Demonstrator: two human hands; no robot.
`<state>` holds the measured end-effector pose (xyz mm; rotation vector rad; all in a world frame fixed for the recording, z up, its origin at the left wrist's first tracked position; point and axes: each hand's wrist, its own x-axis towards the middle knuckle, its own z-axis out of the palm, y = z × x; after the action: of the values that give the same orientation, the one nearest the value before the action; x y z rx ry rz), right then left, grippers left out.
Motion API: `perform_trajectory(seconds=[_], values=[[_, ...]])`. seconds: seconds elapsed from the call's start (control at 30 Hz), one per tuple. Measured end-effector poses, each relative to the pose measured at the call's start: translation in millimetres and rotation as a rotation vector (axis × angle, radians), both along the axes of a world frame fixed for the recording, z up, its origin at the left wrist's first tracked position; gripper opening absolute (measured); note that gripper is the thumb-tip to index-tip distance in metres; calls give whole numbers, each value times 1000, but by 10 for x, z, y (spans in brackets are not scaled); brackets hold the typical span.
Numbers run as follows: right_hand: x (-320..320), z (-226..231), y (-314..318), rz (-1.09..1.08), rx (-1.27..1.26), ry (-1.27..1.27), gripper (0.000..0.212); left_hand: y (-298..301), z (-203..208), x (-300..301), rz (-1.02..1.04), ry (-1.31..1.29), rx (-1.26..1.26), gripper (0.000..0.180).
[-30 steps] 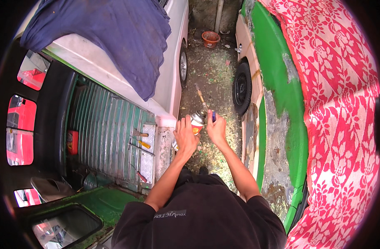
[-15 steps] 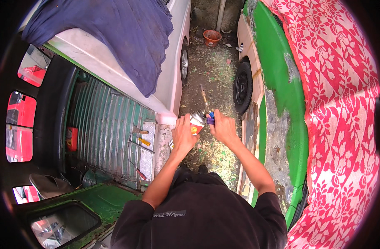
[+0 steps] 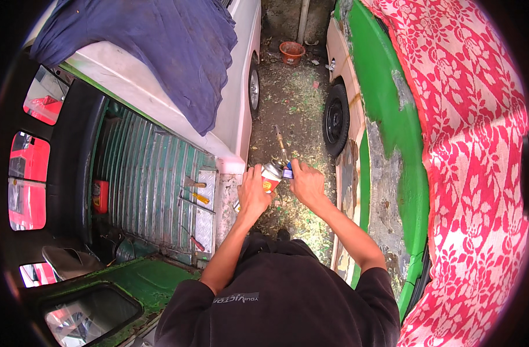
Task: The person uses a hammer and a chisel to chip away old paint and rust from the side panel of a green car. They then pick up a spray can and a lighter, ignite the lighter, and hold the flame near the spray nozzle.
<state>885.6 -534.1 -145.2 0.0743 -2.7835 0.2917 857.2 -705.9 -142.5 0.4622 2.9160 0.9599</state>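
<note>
Out in front of my body I hold a gas torch with both hands. My left hand (image 3: pixel 254 194) is wrapped round its gas canister (image 3: pixel 269 184), which is white with red and yellow and lies tilted. At the canister's top, my right hand (image 3: pixel 307 184) has its fingers closed on the blue torch head (image 3: pixel 288 171), hiding much of it. From there a brass burner tube (image 3: pixel 281 144) with a grey tip points away from me, over the ground. No flame shows at the tip.
On the left, a white vehicle with a blue cloth (image 3: pixel 154 52) has an open ribbed floor (image 3: pixel 146 165), where a yellow-handled screwdriver (image 3: pixel 201 198) and other tools lie. At right stands a green, patchily stripped vehicle (image 3: pixel 386 110) under a red patterned cloth (image 3: pixel 472 144). An orange pot (image 3: pixel 291 52) sits far ahead.
My right hand has shifted slightly left and now covers more of the blue torch head. The burner tube has moved a little left and nearer. My left hand keeps its grip on the canister.
</note>
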Motion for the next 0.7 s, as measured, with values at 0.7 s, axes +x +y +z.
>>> perform_trajectory(seconds=[0.7], values=[[115,-30,-371,-322,-909,-92,34,-20,-183,175,36,68,-23,78]])
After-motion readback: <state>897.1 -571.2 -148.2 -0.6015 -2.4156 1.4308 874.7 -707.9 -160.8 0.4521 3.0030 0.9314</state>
